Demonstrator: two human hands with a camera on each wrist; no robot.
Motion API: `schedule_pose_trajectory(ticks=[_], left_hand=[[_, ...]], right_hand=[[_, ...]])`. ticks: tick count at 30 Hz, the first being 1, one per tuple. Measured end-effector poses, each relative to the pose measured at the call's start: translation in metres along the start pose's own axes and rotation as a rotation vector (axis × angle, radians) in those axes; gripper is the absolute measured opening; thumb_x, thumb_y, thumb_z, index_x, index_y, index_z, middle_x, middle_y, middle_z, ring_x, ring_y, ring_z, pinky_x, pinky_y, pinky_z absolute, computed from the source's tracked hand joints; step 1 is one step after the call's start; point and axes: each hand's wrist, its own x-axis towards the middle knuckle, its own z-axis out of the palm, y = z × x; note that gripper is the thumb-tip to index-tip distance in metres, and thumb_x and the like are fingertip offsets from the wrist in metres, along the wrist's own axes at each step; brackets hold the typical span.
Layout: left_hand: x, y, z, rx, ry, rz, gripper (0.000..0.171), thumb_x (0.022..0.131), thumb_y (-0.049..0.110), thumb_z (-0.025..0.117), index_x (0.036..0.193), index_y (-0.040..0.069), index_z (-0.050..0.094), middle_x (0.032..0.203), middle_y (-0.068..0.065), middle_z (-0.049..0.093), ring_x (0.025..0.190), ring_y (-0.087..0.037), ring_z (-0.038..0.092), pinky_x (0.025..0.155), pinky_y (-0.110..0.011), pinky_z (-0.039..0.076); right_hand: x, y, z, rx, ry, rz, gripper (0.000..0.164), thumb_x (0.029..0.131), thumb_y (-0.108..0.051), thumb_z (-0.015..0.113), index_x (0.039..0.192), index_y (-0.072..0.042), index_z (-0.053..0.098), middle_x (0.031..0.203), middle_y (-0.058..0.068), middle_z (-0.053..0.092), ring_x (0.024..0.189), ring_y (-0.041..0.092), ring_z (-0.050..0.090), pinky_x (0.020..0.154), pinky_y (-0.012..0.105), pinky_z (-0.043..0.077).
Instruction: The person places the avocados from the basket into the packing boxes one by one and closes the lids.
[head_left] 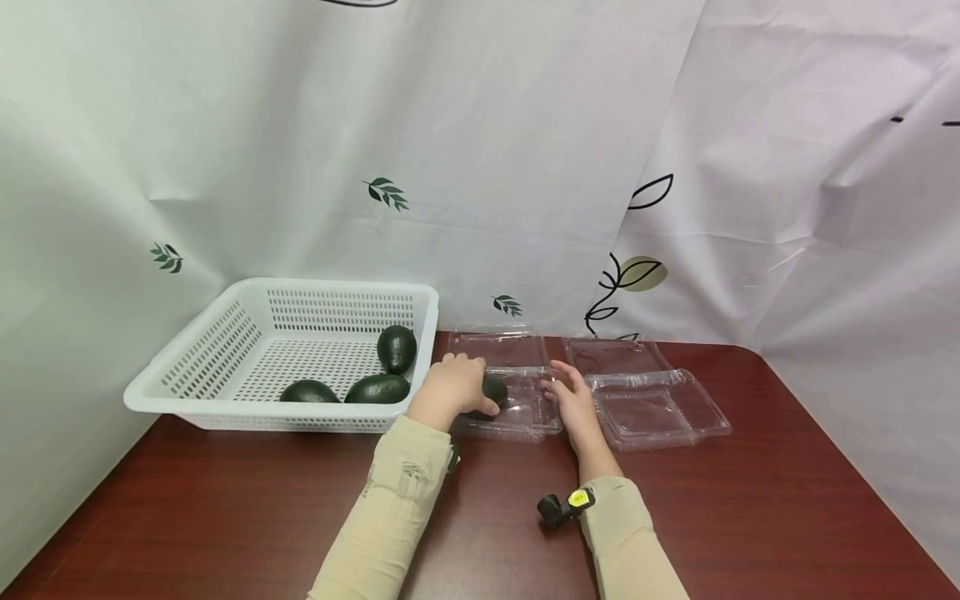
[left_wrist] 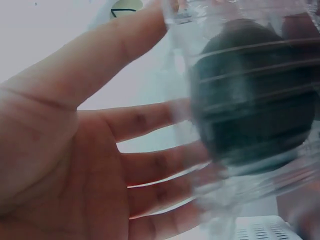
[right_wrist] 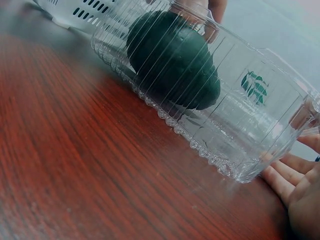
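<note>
A dark green avocado (head_left: 493,390) sits tilted inside a clear plastic clamshell box (head_left: 528,423), whose lid (head_left: 498,348) lies folded back towards the wall. Over the box's left part is my left hand (head_left: 452,385), its fingers reaching in at the avocado. The left wrist view shows those fingers (left_wrist: 160,165) stretched and spread, their tips blurred behind the ribbed plastic at the edge of the avocado (left_wrist: 255,100). At the box's right end my right hand (head_left: 576,408) touches the plastic with loosely extended fingers. In the right wrist view, its fingers (right_wrist: 287,175) rest against a lower corner.
On the left stands a white perforated basket (head_left: 281,408) with three avocados, one of them upright-looking (head_left: 397,349) near its right wall. Another opened clear clamshell box (head_left: 660,408) lies to the right. A patterned white cloth (head_left: 480,167) hangs behind the dark red table (head_left: 787,467).
</note>
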Motion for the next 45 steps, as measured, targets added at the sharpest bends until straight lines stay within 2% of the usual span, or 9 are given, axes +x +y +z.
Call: schedule_pose_trajectory(ticks=[6,12,15,18,22,25,29,36,45], left_hand=[[-0.009,-0.008,-0.029,-0.105,0.019,0.068,0.076,0.072,0.045,0.075,0.134,0.011,0.048,0.129,-0.012,0.051,0.118,-0.031,0.045,0.097,-0.044,0.037],[-0.014,-0.032,-0.100,-0.207,0.046,0.068,0.077,0.079,0.044,0.070,0.140,0.011,0.038,0.135,-0.013,0.046,0.118,-0.032,0.047,0.095,-0.050,0.038],[-0.006,-0.050,-0.135,-0.222,0.050,0.044,0.073,0.083,0.044,0.065,0.140,0.009,0.036,0.137,-0.014,0.044,0.120,-0.033,0.045,0.097,-0.052,0.035],[0.016,-0.076,-0.147,-0.281,0.038,0.017,0.063,0.088,0.040,0.060,0.137,0.006,0.040,0.135,-0.017,0.045,0.119,-0.034,0.045,0.096,-0.051,0.036],[0.044,-0.111,-0.127,-0.451,0.023,-0.059,0.047,0.092,0.031,0.055,0.128,0.001,0.046,0.124,-0.021,0.049,0.107,-0.033,0.049,0.086,-0.046,0.043],[0.054,-0.129,-0.103,-0.531,-0.015,-0.147,0.042,0.093,0.026,0.054,0.125,-0.001,0.048,0.121,-0.022,0.049,0.100,-0.032,0.050,0.078,-0.040,0.047],[0.059,-0.141,-0.080,-0.461,-0.135,-0.188,0.049,0.091,0.030,0.056,0.127,-0.002,0.048,0.126,-0.022,0.046,0.106,-0.035,0.049,0.082,-0.042,0.046],[0.060,-0.146,-0.060,-0.246,-0.323,-0.163,0.061,0.086,0.037,0.058,0.133,0.000,0.045,0.132,-0.020,0.046,0.121,-0.037,0.041,0.099,-0.049,0.033],[0.064,-0.143,-0.057,-0.249,-0.419,-0.156,0.067,0.086,0.038,0.058,0.137,0.000,0.039,0.140,-0.023,0.034,0.127,-0.037,0.034,0.102,-0.046,0.031]], right_hand=[[0.000,-0.001,0.004,0.016,-0.007,0.011,0.041,0.089,0.004,0.041,0.130,0.006,0.044,0.131,0.025,0.043,0.109,0.036,0.054,0.087,0.035,0.047],[-0.002,-0.001,0.003,0.014,0.000,0.030,0.040,0.090,0.004,0.042,0.130,0.004,0.045,0.132,0.023,0.042,0.108,0.034,0.055,0.085,0.032,0.047],[-0.001,-0.002,0.001,0.005,0.011,0.036,0.040,0.090,0.003,0.042,0.130,0.003,0.045,0.133,0.021,0.042,0.108,0.034,0.055,0.084,0.031,0.047],[0.000,-0.002,-0.002,0.005,0.009,0.030,0.041,0.089,0.004,0.041,0.130,0.004,0.044,0.134,0.021,0.041,0.108,0.035,0.054,0.086,0.032,0.047],[-0.001,-0.002,-0.002,0.020,0.012,0.032,0.041,0.089,0.004,0.043,0.129,0.004,0.045,0.133,0.022,0.042,0.107,0.034,0.055,0.087,0.034,0.047],[-0.001,-0.002,-0.001,0.027,0.008,0.031,0.040,0.089,0.004,0.043,0.129,0.005,0.045,0.132,0.023,0.043,0.107,0.035,0.055,0.088,0.035,0.047],[-0.001,-0.001,0.000,0.023,0.007,0.019,0.040,0.089,0.005,0.043,0.129,0.006,0.045,0.133,0.024,0.042,0.109,0.038,0.054,0.088,0.038,0.046],[-0.002,-0.001,0.001,0.012,0.011,0.023,0.040,0.090,0.004,0.043,0.129,0.005,0.045,0.134,0.024,0.042,0.109,0.038,0.054,0.089,0.039,0.046],[0.000,0.000,0.000,0.024,0.016,0.009,0.040,0.089,0.005,0.042,0.129,0.006,0.044,0.133,0.025,0.043,0.108,0.037,0.054,0.089,0.037,0.046]])
